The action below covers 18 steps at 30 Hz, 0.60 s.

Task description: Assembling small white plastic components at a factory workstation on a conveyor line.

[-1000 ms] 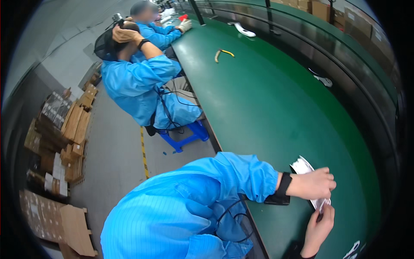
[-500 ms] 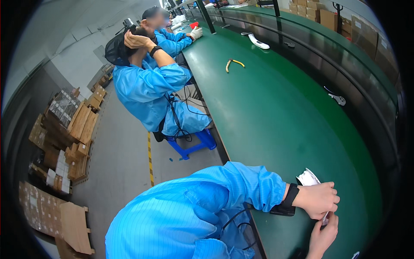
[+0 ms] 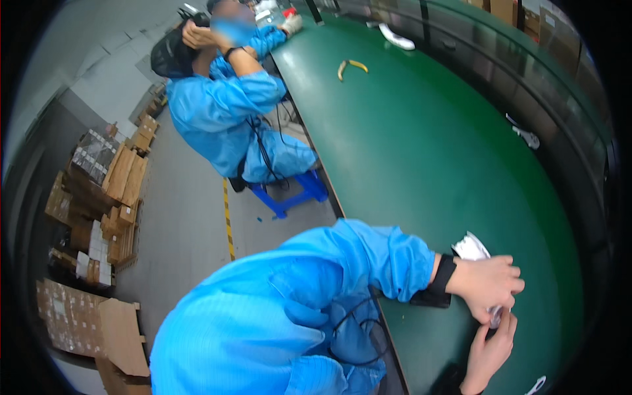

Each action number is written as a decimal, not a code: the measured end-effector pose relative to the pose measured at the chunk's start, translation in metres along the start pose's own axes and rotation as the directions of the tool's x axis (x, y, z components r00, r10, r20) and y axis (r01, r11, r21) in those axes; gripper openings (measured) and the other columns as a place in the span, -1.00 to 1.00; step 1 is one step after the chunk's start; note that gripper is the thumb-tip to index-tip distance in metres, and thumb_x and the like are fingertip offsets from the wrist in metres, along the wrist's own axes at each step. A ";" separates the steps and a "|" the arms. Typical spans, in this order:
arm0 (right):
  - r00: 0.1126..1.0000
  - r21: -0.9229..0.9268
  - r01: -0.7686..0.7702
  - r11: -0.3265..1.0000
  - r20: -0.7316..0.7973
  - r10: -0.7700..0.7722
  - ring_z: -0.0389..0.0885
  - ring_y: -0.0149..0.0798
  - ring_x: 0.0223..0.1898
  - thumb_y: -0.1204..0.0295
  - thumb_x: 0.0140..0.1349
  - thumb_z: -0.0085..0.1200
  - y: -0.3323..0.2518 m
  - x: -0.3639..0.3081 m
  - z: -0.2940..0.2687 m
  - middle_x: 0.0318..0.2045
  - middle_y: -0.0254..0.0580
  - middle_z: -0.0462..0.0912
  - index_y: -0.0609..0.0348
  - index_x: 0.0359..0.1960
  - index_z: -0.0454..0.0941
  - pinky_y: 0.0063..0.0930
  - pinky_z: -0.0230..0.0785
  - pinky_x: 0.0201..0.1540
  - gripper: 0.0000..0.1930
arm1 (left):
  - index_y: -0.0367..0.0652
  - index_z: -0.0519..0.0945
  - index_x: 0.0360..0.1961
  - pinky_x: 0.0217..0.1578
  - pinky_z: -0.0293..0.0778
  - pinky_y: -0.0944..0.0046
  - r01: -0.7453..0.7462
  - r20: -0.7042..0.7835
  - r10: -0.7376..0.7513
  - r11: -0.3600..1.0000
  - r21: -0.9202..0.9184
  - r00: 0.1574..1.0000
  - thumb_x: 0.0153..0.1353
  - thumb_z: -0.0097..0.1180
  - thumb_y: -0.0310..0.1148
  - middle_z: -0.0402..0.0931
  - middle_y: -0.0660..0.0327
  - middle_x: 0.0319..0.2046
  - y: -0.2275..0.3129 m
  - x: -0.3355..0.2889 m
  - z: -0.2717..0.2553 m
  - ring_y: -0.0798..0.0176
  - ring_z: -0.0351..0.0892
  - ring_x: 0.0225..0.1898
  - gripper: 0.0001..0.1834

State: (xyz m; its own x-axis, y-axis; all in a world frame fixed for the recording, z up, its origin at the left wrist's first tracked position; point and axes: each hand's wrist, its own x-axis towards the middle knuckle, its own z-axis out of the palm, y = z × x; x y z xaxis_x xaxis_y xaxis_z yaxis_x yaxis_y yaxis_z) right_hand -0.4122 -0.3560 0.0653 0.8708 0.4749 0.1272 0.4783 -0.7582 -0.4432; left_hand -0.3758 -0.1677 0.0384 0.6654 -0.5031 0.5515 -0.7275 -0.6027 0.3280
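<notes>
Fingers curled, a worker's bare left hand (image 3: 487, 284) grips a glossy white curved plastic piece (image 3: 470, 246) over a smooth green tabletop (image 3: 421, 164), as the bare right hand (image 3: 491, 351) pinches its near end, mostly hidden by fingers. A V-shaped yellow-handled tool (image 3: 355, 64) lies well apart, near a blue-gowned co-worker (image 3: 224, 125).

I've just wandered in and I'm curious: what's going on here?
Someone in a blue smock is working at a green table. The left hand and right hand hold a white piece, partly covered, so I can't tell what it is. A yellow tool lies farther along the table. A co-worker sits nearby on a blue stool, one hand raised to the head.
</notes>
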 end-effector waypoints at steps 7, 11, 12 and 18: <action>0.997 -0.049 0.024 0.999 -0.072 -0.028 0.62 0.13 -0.26 0.29 0.20 0.17 0.000 0.012 0.008 -0.14 -0.04 0.58 0.19 -0.09 0.56 -0.15 0.51 -0.29 -0.69 | 0.07 0.66 -0.49 -0.28 0.39 0.05 0.008 0.084 -0.010 1.000 0.024 0.996 -0.28 0.33 -0.05 0.47 0.26 -0.38 -0.007 0.001 -0.016 0.10 0.51 -0.25 -0.70; 0.996 -0.012 0.013 1.000 -0.091 -0.014 0.65 0.02 -0.47 0.38 0.14 0.21 -0.006 0.018 0.005 -0.22 -0.13 0.62 0.21 -0.30 0.60 -0.22 0.53 -0.42 -0.82 | 0.03 0.70 -0.22 -0.19 0.43 0.17 0.024 0.233 -0.063 0.985 0.169 0.970 -0.19 0.40 -0.10 0.53 0.25 -0.15 -0.013 -0.005 -0.042 0.17 0.55 -0.15 -0.57; 0.994 -0.032 -0.045 0.998 -0.101 0.041 0.65 0.02 -0.47 0.38 0.14 0.21 -0.002 0.012 0.000 -0.22 -0.13 0.62 0.21 -0.30 0.60 -0.22 0.53 -0.42 -0.82 | 0.04 0.69 -0.17 -0.19 0.45 0.19 0.020 0.255 -0.058 0.989 0.150 0.965 -0.19 0.43 -0.16 0.53 0.26 -0.15 -0.011 0.000 -0.039 0.19 0.55 -0.17 -0.54; 0.989 0.118 0.037 0.992 -0.146 -0.019 0.64 -0.04 -0.48 0.46 0.08 0.24 0.014 0.009 0.007 -0.31 -0.15 0.63 0.17 -0.26 0.64 -0.26 0.52 -0.43 -0.82 | 0.02 0.70 -0.16 -0.17 0.49 0.18 -0.032 0.304 -0.010 0.991 0.133 0.953 -0.17 0.42 -0.29 0.54 0.28 -0.18 -0.013 0.006 -0.023 0.18 0.57 -0.19 -0.58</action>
State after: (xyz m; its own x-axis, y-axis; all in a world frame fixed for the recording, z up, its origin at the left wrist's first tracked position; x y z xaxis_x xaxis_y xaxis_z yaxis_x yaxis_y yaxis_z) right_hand -0.3988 -0.3593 0.0536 0.8688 0.4191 0.2637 0.4930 -0.6824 -0.5398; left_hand -0.3661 -0.1488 0.0547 0.6922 -0.6613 0.2890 -0.7195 -0.6634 0.2055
